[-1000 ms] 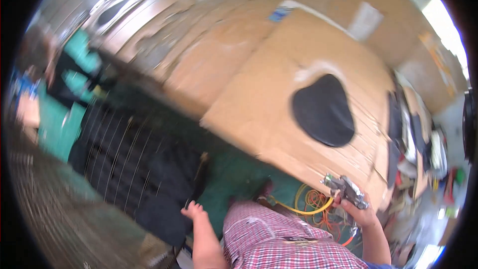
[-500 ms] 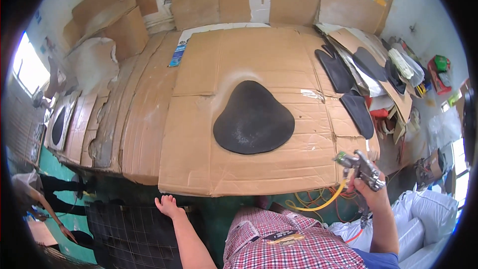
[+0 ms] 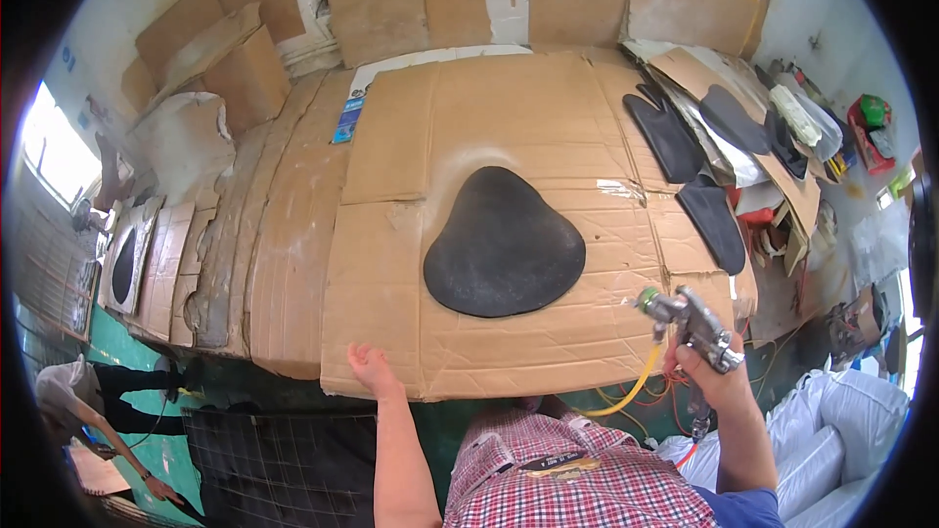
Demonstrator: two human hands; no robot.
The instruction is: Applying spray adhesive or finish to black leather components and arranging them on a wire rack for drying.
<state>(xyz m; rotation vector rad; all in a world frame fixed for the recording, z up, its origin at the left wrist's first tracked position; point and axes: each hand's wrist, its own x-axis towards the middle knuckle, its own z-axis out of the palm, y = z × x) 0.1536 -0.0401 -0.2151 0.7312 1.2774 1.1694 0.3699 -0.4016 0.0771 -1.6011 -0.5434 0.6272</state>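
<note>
We're gripping spray gun (image 3: 691,325) in right hand (image 3: 712,381), nozzle aiming at black pad (image 3: 503,244) lying flat on cardboard (image 3: 381,264); left hand (image 3: 370,369) resting open on cardboard edge, likely steadying.

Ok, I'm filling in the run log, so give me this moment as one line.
left hand: on cardboard sheet edge | right hand: grips spray gun | black pad: flat on cardboard

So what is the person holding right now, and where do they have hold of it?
The right hand holds a metal spray gun by its handle, nozzle pointing at the black pad. The left hand holds nothing; it rests on the edge of the cardboard sheet.
</note>
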